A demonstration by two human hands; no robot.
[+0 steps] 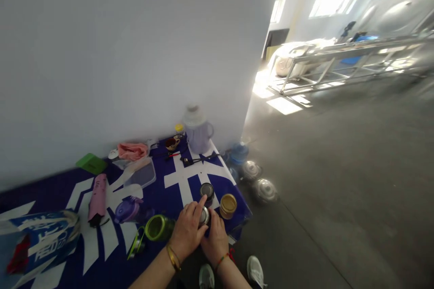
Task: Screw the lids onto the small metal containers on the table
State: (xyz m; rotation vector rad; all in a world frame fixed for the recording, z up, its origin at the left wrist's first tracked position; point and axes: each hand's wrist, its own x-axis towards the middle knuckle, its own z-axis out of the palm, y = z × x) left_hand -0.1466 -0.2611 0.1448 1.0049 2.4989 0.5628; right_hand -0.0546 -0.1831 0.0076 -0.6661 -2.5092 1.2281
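Both hands meet over a small metal tin at the near right corner of the blue-and-white cloth. The left hand lies on top of the tin, fingers curled narrow over its lid with the forefinger stretched forward, apparently to steady it. The right hand cups the tin from the near side, fingers wrapped close against its wall, so the tin is clamped between the two. Just beyond the tin stands a dark-topped tin; just right of it, a gold tin. Left of the tin a green-rimmed bottle lies on its side, touching the left wrist area. Well beyond the tin, against the wall, stands a lilac thermos jug.
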